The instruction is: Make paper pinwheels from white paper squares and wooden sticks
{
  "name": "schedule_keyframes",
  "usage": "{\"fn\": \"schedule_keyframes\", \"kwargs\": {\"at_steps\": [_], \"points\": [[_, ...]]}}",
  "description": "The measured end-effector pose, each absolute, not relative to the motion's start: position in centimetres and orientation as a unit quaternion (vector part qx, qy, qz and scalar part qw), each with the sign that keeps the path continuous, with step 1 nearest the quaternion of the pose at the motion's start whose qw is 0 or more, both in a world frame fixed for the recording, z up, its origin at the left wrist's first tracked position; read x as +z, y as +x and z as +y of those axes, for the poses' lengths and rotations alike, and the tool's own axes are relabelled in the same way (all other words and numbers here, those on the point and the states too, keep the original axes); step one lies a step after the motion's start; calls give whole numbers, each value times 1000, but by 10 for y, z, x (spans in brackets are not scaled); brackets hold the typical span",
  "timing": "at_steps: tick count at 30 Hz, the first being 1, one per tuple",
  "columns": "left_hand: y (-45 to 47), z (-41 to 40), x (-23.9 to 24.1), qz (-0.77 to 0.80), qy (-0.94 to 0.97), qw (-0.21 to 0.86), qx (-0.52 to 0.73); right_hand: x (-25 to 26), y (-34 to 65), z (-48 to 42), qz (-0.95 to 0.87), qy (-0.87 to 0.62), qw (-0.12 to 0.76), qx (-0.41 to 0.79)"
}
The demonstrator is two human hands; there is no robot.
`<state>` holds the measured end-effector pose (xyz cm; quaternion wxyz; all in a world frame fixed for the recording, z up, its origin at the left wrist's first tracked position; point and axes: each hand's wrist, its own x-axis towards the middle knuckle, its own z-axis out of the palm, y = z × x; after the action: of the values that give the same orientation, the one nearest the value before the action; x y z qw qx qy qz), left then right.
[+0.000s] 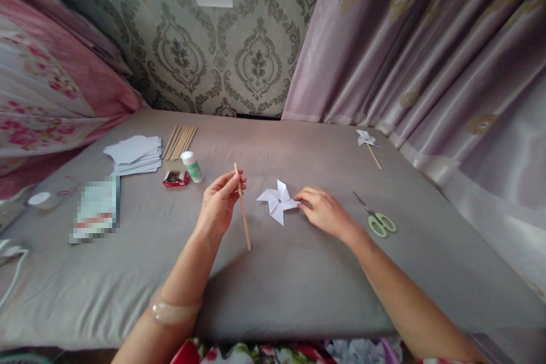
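Observation:
My left hand (220,200) is raised over the grey cloth-covered table (273,290) and pinches a thin wooden stick (243,210) near its top end; the stick hangs slanting down to the right. Just right of it lies a white paper pinwheel (277,201) with a small red centre. My right hand (324,211) rests on the table with its fingertips closed on the pinwheel's right blade.
Green-handled scissors (377,219) lie right of my right hand. A finished pinwheel on a stick (367,142) lies at the far right. At the back left are a bundle of sticks (181,141), a stack of white paper (134,154), a glue bottle (191,166) and a small red box (175,178).

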<state>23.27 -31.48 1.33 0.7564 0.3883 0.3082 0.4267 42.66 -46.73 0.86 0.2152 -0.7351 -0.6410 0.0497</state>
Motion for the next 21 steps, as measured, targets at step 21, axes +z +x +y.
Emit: {"fn": "schedule_keyframes", "kwargs": {"at_steps": [21], "points": [[239, -329, 13, 330, 421, 738, 411, -3, 400, -422, -299, -623, 636, 342]]}}
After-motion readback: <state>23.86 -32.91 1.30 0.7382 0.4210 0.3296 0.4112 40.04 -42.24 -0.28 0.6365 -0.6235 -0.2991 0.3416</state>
